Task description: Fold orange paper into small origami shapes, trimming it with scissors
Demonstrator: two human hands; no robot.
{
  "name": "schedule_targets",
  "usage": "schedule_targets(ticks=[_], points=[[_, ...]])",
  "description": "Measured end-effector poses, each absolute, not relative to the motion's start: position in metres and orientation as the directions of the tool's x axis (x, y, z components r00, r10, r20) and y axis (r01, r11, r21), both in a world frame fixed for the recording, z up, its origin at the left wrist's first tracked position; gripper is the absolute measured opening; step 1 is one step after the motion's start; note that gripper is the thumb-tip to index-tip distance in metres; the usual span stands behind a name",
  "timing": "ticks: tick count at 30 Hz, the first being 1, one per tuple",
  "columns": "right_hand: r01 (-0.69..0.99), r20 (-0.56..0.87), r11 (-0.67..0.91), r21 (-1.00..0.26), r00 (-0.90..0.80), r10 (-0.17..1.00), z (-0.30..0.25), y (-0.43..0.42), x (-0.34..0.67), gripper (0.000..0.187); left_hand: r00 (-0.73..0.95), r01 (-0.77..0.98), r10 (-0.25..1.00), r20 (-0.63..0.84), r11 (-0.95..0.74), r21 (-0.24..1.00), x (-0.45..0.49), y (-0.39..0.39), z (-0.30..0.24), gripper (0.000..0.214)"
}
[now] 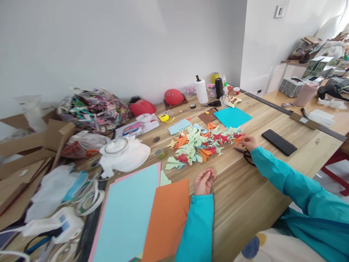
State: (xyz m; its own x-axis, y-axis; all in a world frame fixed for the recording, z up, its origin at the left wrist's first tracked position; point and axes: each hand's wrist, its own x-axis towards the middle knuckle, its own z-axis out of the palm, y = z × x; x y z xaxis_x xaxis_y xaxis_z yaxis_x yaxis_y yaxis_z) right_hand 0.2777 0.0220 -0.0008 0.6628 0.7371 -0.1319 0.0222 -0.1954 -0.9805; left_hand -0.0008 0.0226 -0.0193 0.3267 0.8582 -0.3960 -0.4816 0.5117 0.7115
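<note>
At the far left of the worktop (pixel 245 196) lay flattened cardboard (pixel 24 145), plastic bags and rolls of tape (pixel 88 198). Next came a large light-blue sheet (pixel 128 214) with an orange sheet (pixel 166 218) overlapping its right edge. Just right of the orange sheet the left hand (pixel 204 181) rested on the bare wood, its fingers (pixel 209 174) loosely curled inward and holding nothing. Beyond it, toward the wall, spread the pile of folded paper shapes (pixel 203 143) in green, orange, red and blue. The right hand (pixel 249 142) sat at the pile's right edge, fingers drawn together against the outermost pieces; whether they pinched one could not be told. Black scissors (pixel 247 156) lay partly under that wrist. A teal sheet (pixel 232 116) lay behind, and a black phone (pixel 279 142) well to the right.
</note>
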Motion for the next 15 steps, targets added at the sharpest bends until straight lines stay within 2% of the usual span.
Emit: schedule_targets(ticks=[5, 10, 15], points=[[-0.047, -0.185, -0.205, -0.978, 0.658, 0.73, -0.009, 0.0, 0.243, 0.023, 0.339, -0.48, 0.857, -0.389, 0.513, 0.712, -0.001, 0.023, -0.02, 0.022], [-0.108, -0.223, -0.21, -0.972, 0.71, 0.668, -0.024, 0.014, 0.209, 0.02, 0.325, -0.488, 0.867, -0.377, 0.495, 0.718, -0.002, 0.023, -0.025, 0.02], [-0.154, -0.259, -0.212, -0.965, 0.686, 0.68, -0.029, 0.027, 0.206, 0.028, 0.317, -0.485, 0.867, -0.384, 0.496, 0.72, -0.003, 0.023, -0.032, 0.02]])
